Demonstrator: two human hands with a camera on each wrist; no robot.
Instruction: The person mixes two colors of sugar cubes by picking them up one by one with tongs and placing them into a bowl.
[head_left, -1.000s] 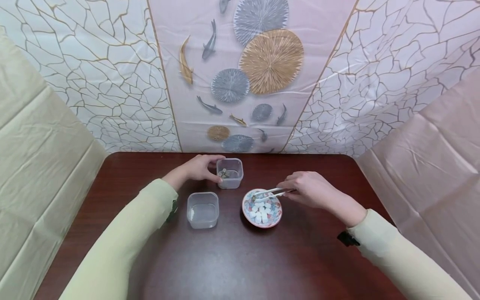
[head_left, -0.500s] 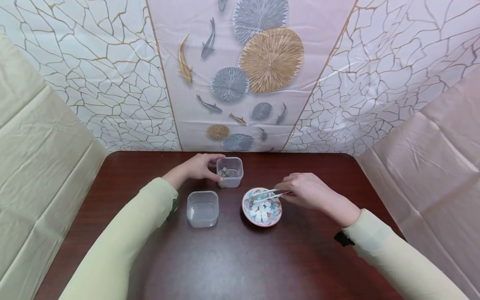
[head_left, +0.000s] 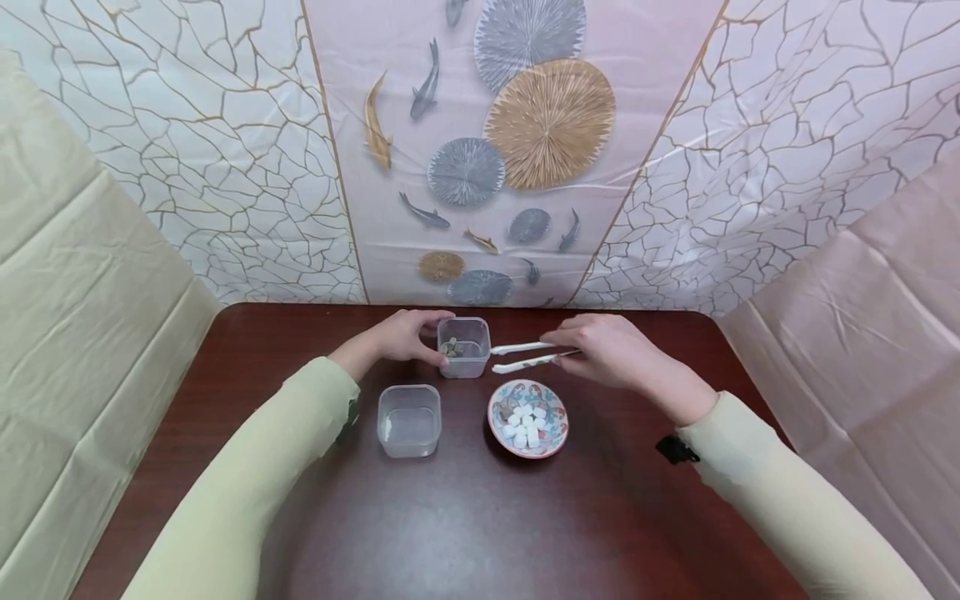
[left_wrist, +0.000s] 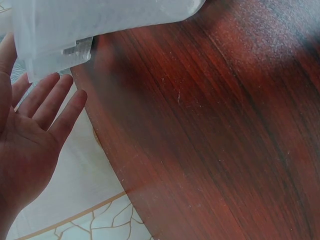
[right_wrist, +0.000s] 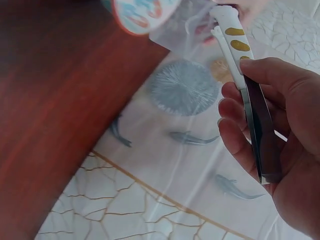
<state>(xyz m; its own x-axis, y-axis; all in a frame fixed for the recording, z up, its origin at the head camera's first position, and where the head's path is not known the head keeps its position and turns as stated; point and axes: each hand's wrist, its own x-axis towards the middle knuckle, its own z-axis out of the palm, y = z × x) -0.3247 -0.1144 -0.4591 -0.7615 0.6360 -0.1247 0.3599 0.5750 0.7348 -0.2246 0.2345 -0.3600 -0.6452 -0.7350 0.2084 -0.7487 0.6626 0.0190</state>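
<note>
Head view first: the left hand (head_left: 401, 335) cups the left side of the far container (head_left: 464, 347), a small clear tub with a few dark bits in it, at the far middle of the desk (head_left: 480, 517). The right hand (head_left: 603, 348) pinches a pair of tongs (head_left: 525, 356) with white tips, which point left and sit just beside that tub's right wall, slightly spread. I can't tell if anything is caught between the tips. Nearer on the desk sits the patterned bowl (head_left: 528, 417) with white pieces and a darker one or two, and left of it a second clear tub (head_left: 408, 419) that looks empty.

Left wrist view: here the fingers (left_wrist: 47, 102) look straight and relaxed beside the container (left_wrist: 90, 25), touching it more than gripping, so I'd call that hand open and bracing.

Right wrist view: fingers curl round the tongs (right_wrist: 245, 75), with the thumb side hidden. The bowl (right_wrist: 142, 12) shows at the top edge.

My take on doing this bit well: keep the tub pinned so it doesn't skid, bring the tips over the opening rather than against the wall, and only ease the squeeze once they're low inside. Those tubs look light, so one nudge from the tongs could tip it.
</note>
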